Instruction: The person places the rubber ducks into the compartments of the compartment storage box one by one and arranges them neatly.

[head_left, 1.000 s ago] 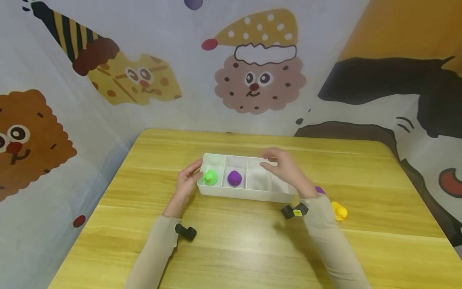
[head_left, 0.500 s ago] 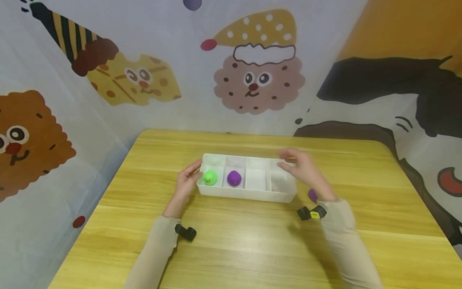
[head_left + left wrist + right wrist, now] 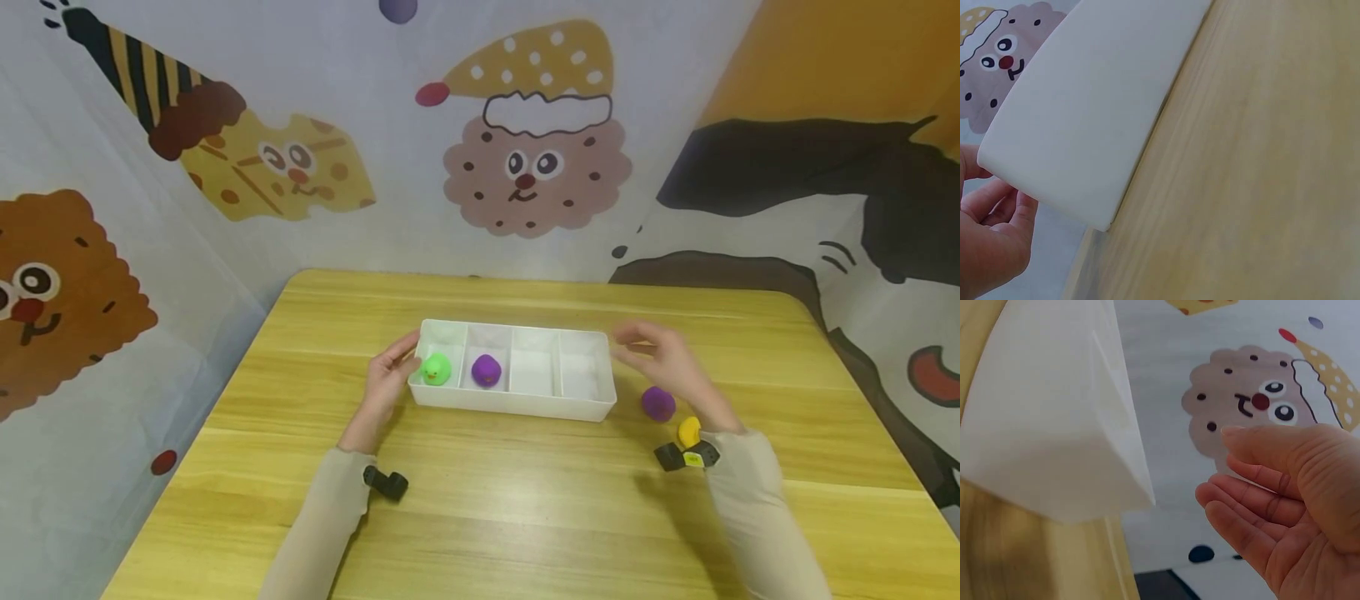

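Note:
A white box (image 3: 513,403) with several compartments stands on the table. Its leftmost compartment holds a green duck (image 3: 436,369), the one beside it a purple duck (image 3: 486,371); the two on the right hold nothing. My left hand (image 3: 386,387) grips the box's left end, thumb on the rim, and in the left wrist view the fingers (image 3: 999,206) bend around its end wall. Off the box's right end hovers my right hand (image 3: 670,364), empty, fingers loosely bent and apart from the wall, as the right wrist view shows of the hand (image 3: 1291,506).
Below my right hand, a second purple duck (image 3: 658,404) lies on the wooden table (image 3: 495,517) to the right of the box. A yellow duck (image 3: 688,432), partly covered by my wrist and its camera, is close by. A patterned cloth (image 3: 405,242) rises behind the table.
My right hand has moved right, from over the box's right compartments to beyond its end, uncovering them and more of the loose purple duck. My left hand has stayed in place.

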A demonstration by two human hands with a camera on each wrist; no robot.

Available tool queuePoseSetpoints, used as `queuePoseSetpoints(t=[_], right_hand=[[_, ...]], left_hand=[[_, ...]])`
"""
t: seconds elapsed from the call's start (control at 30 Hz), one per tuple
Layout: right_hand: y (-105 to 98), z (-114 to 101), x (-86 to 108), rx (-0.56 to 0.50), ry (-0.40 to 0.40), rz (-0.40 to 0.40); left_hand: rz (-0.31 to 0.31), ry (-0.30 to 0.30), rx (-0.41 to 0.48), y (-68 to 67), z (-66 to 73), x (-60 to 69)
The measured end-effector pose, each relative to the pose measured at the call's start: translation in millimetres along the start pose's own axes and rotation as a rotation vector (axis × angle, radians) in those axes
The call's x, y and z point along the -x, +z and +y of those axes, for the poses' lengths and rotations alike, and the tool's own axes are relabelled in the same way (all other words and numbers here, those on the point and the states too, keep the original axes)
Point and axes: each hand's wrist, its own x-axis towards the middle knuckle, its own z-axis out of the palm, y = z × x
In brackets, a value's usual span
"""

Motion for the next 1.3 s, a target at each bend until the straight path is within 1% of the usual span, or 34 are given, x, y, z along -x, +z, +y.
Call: queuePoseSetpoints(t=[0.1, 0.27, 0.33, 0.53, 0.7, 0.77, 0.93, 1.03, 1.17, 1.3], right_hand=[[-4, 4, 6.5, -0.005, 0.017, 0.006], [-10, 12, 15.3, 0.027, 0.059, 0.006], [-12, 16, 18.8, 0.04, 0.071, -0.009], [-17, 24, 31.9, 0.02, 0.127, -0.069], [-19, 33, 42.0, 0.005, 0.199, -0.109], [-19, 37, 45.3, -0.002, 0.212, -0.121], [-21, 48, 52.5, 0.003, 0.216, -0.136], [-22, 52, 56.4, -0.001, 0.238, -0.151], [-25, 53, 61.4, -0.034, 0.295, -0.188], [-26, 53, 64.7, -0.085, 0.341, -0.217]], left_hand=[[0.001, 0.005, 0.001, -0.6, -1.1, 0.2], [0.003, -0.004, -0.004, -2.0, -1.9, 0.5], [0.002, -0.008, -0.008, -2.2, -1.7, 0.7], [-0.004, -0.022, -0.027, -1.8, -0.6, 1.6], [-0.007, -0.019, -0.017, -1.5, -0.9, 1.3], [-0.008, -0.015, -0.016, -1.6, -0.8, 1.2], [-0.014, -0.017, -0.025, -1.5, -0.3, 0.4], [-0.019, -0.022, -0.032, -1.3, 0.6, 0.0], [-0.019, -0.025, -0.038, -1.2, 0.8, -0.1], [-0.017, -0.014, -0.034, -1.6, 0.3, -0.2]])
